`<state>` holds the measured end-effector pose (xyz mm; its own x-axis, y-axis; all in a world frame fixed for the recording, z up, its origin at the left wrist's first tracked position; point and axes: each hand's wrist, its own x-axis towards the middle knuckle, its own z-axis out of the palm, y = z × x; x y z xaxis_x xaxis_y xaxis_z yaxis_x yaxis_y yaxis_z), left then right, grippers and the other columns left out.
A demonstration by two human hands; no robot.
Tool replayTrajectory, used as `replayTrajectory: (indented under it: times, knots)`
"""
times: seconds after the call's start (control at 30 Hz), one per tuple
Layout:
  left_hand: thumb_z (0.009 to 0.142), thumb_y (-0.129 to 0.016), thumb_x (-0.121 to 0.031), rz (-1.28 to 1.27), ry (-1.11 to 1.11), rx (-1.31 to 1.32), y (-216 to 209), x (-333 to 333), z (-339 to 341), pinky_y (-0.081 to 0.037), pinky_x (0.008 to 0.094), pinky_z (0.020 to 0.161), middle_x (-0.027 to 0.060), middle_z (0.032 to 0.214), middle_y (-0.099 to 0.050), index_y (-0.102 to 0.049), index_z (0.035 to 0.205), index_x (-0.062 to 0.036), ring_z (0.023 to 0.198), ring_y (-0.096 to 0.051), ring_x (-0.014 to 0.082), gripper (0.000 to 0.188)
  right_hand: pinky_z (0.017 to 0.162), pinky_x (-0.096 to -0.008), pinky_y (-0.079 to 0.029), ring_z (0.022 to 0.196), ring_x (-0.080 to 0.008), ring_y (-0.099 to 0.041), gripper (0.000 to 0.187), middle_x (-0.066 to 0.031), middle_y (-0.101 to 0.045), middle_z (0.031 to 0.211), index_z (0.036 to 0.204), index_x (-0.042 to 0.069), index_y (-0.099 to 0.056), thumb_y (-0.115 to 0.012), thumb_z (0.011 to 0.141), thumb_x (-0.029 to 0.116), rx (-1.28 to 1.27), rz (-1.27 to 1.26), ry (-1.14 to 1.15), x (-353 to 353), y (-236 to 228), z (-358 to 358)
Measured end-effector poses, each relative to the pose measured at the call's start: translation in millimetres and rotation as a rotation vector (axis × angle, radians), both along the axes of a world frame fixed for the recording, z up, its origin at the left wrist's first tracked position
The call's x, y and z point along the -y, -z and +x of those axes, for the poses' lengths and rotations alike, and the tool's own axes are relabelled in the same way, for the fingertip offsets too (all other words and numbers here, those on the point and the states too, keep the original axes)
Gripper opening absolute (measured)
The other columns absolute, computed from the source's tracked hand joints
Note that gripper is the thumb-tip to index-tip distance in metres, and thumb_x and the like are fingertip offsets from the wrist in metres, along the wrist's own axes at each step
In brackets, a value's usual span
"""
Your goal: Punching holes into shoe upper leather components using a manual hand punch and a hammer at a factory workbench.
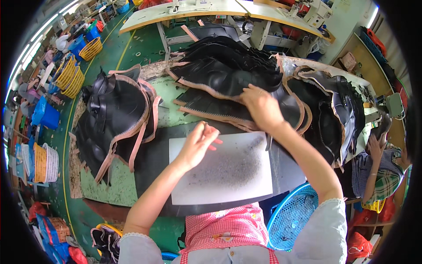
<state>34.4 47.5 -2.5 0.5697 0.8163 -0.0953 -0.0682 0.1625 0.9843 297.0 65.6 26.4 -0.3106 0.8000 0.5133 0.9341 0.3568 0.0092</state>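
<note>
Black leather pieces (220,79) with zipper teeth and tan tape along their edges lie piled at the far middle of the table. My right hand (263,108) reaches over this pile, its fingers closed at the edge of an upper piece. In front, my left hand (200,143) hovers above a white sheet (215,176) speckled with dark dust. Its thumb and forefinger are pinched together, and a small dark bit shows at the tips, too small to name. Another heap of zippered black pieces (116,105) lies to the left.
More black pieces (334,105) are stacked at the right, near a co-worker (382,167). A blue basket (292,215) stands below the table's front right edge. White worktables (189,11) with sewing machines stand beyond. Yellow baskets (70,75) line the floor at left.
</note>
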Motion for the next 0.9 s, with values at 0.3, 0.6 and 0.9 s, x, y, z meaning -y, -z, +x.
replayTrajectory:
  times: [0.3,0.6,0.9]
  knots:
    - [0.096,-0.045,0.005,0.809,-0.412,0.199,-88,69,-80,-0.044,0.0237,0.065,0.0127,0.090,-0.059,-0.042,0.087,-0.0042,0.071,-0.053,0.0110,0.013,0.081,-0.0369,-0.057,0.092,-0.0287,-0.070,0.024,-0.0116,-0.070,0.100,0.103,0.002,-0.067,-0.067,0.078,0.003,-0.161,-0.240,-0.286,136,-70,-86]
    - [0.088,-0.064,0.001,0.561,-0.216,-0.401,-32,118,-86,-0.047,0.0261,0.063,0.0077,0.074,-0.060,-0.057,0.090,-0.0015,0.064,-0.058,0.0130,0.007,0.072,-0.0279,-0.050,0.076,-0.0141,-0.064,0.011,-0.0070,-0.068,0.084,0.090,0.000,-0.067,-0.058,0.092,0.005,-0.862,-0.485,0.157,190,-49,-20]
    - [0.085,-0.069,-0.010,1.037,0.170,-0.619,3,114,-41,-0.038,0.0472,0.111,0.0159,0.141,-0.052,-0.047,0.092,-0.0024,0.132,-0.050,0.0319,0.025,0.087,-0.0465,-0.047,0.105,-0.0427,-0.056,0.032,-0.0228,-0.059,0.113,0.120,0.000,-0.052,-0.062,0.092,0.014,-0.223,-0.269,0.349,168,58,75]
